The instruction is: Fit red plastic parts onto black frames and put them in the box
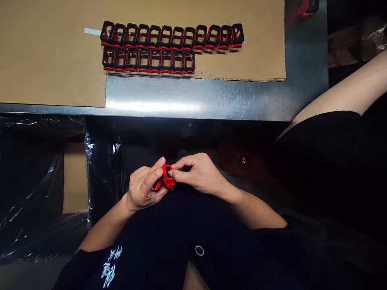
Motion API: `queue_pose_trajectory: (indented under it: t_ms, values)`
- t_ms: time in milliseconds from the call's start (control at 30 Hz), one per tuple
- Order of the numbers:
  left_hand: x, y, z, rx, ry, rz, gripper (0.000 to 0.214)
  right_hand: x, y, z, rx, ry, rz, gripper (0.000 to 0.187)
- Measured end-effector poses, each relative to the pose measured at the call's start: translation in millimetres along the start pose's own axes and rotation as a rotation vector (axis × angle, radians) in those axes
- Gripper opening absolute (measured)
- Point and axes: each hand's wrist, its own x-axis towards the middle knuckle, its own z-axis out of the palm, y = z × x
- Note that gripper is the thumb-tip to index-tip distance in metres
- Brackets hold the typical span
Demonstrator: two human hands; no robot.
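Observation:
Close to my body, below the table's edge, a small red and black plastic part (pixel 168 182) is held up between my hands. My left hand (pixel 145 186) is closed around its left side, thumb and fingers pressing on it. From the right, the thumb and forefinger of my right hand (pixel 201 173) pinch at the part's upper right edge. My fingertips hide some of the part, and whether a smaller piece sits in the right pinch is not clear. On the table, several similar red and black frames (pixel 155 59) stand in two rows, side by side.
Brown cardboard (pixel 54 64) covers much of the metal table (pixel 193 96). Another red and black piece (pixel 308 7) lies at the far right corner. Another person's arm (pixel 347 88) reaches in on the right. Clear plastic lines a box (pixel 75 177) at lower left.

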Motion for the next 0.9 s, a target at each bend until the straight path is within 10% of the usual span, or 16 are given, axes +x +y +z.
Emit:
queue_pose_trajectory:
  t_ms: [900]
  values:
    - [5.6, 5.0, -1.4, 0.001, 0.018, 0.002, 0.091, 0.2, -6.7, -12.4, -0.032, -0.137, 0.006, 0.019]
